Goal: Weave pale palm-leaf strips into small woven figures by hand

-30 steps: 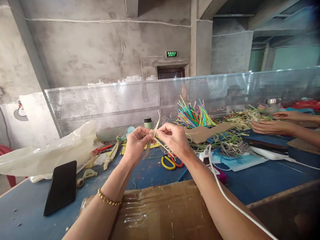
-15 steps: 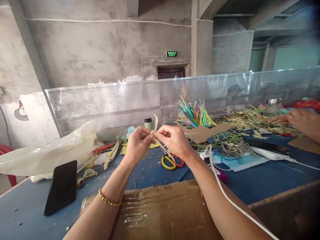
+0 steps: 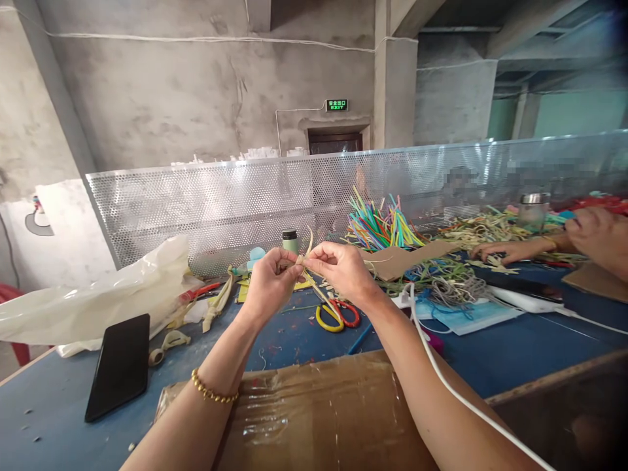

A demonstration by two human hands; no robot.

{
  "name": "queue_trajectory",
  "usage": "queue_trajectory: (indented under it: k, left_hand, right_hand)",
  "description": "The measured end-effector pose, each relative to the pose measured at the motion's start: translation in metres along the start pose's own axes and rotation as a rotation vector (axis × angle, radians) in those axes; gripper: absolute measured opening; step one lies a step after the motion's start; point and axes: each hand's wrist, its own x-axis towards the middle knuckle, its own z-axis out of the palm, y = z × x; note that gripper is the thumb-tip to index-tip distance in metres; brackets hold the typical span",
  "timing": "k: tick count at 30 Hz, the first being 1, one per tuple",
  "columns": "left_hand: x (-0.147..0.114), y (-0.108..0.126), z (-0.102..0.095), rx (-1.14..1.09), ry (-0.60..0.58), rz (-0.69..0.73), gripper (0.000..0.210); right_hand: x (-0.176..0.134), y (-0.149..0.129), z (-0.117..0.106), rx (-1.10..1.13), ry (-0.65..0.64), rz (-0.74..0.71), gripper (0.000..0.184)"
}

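Pale strip [image 3: 309, 242], one, head view: raised above the blue table [image 3: 289, 340]. My left hand [image 3: 273, 281]: thumb and fingers pinched together on it. My right hand [image 3: 338, 271]: fingertips likewise closed on it, just beside. Hazards, as I judge: a slackened pinch could let it slip; its trailing ends could snag on the scissors [image 3: 332, 330].

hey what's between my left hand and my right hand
In the head view, pale strips lie between the left hand and the right hand, pinched by both, with one end standing up.
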Motion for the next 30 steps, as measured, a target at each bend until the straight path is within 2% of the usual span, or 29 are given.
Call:
queue_trajectory:
  k: [4, 10, 15, 20, 24, 30]
  left_hand:
    - [-0.0004, -0.0002, 0.0000, 0.064, -0.042, 0.015, 0.012]
    - [0.0020, -0.0053, 0.0003, 0.105, 0.046, 0.073, 0.012]
    - [0.0027, -0.0063, -0.0012, 0.136, 0.055, 0.065, 0.011]
    - [0.0012, -0.0022, -0.0007, 0.099, -0.020, 0.037, 0.014]
    - [0.0010, -0.0009, -0.0011, 0.063, -0.023, 0.019, 0.016]
    - [0.0038, -0.0051, -0.0046, 0.042, 0.018, 0.006, 0.015]
  right_hand:
    - [0.0006, 0.0007, -0.0008, 0.073, -0.017, 0.066, 0.034]
    - [-0.0014, -0.0003, 0.0008, 0.018, -0.021, 0.068, 0.033]
    - [-0.0020, -0.0042, -0.0009, -0.011, -0.065, 0.019, 0.019]
    - [-0.0019, -0.0033, -0.0001, -0.039, -0.019, -0.012, 0.016]
    - [-0.0020, -0.0035, -0.0011, -0.080, -0.020, -0.016, 0.017]
    - [-0.0028, -0.0057, -0.0066, -0.037, -0.099, 0.076, 0.011]
